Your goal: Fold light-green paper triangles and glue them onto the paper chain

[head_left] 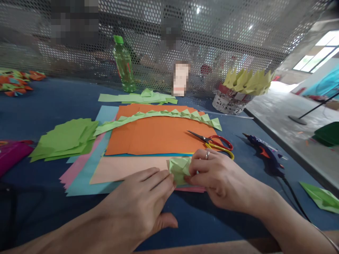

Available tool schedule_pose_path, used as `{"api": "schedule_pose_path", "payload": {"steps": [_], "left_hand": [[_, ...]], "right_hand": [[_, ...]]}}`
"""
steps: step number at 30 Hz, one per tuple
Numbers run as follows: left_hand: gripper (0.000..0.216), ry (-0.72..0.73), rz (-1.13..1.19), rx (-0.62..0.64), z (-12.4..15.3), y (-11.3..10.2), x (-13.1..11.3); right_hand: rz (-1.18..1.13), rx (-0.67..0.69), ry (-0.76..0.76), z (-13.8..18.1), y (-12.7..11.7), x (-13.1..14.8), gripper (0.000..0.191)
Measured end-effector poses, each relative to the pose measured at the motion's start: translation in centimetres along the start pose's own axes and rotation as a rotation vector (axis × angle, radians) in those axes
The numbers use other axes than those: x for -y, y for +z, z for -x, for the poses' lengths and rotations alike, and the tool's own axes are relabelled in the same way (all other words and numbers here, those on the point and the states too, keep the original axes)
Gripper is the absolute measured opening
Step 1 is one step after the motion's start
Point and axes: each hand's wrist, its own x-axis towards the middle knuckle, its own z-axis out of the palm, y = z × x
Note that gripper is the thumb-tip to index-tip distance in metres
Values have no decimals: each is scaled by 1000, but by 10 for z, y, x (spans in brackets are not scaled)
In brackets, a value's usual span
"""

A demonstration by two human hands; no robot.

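A small folded light-green paper piece (180, 169) lies on a peach sheet (127, 168) near the table's front. My right hand (219, 178), a ring on one finger, pinches its right side with curled fingers. My left hand (143, 203) lies flat, its fingertips pressing the piece's lower left edge. Behind, a long curved chain of folded green triangles (159, 115) rests across an orange sheet (159, 135).
Red-and-yellow scissors (214, 141) and a blue glue gun (265, 153) lie to the right. A stack of green squares (66, 139) sits left, green strips (137, 97) and a green bottle (124, 65) behind, a basket with yellow paper points (238, 93) at back right. A perforated metal screen (225, 38) closes the rear.
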Motion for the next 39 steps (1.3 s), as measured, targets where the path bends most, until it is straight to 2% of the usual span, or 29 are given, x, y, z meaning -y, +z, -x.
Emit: {"api": "schedule_pose_path", "payload": {"steps": [4,10,13,16,24,34,39], "left_hand": [[49,4,-7,-9,1,0,-1],[54,-39,-7,-21,2,-3,-5],[53,-20,6,-26,1,-4,-3],[53,-12,17,-25,-1,-5,-1],[51,-18,17,-55,-4,-6,2],[48,-30,49,-4,-1,-3,4],[47,-36,51,12,-1,-2,3]], "right_hand": [[-29,-30,-8,0,1,-4,26],[-8,-205,-35,0,4,-14,35],[3,-133,12,-2,6,-14,47],[7,-41,64,-3,7,-10,50],[-26,-57,80,-3,6,-13,21],[-184,-40,97,-3,12,-6,14],[-251,-51,140,-6,16,-3,16]]}}
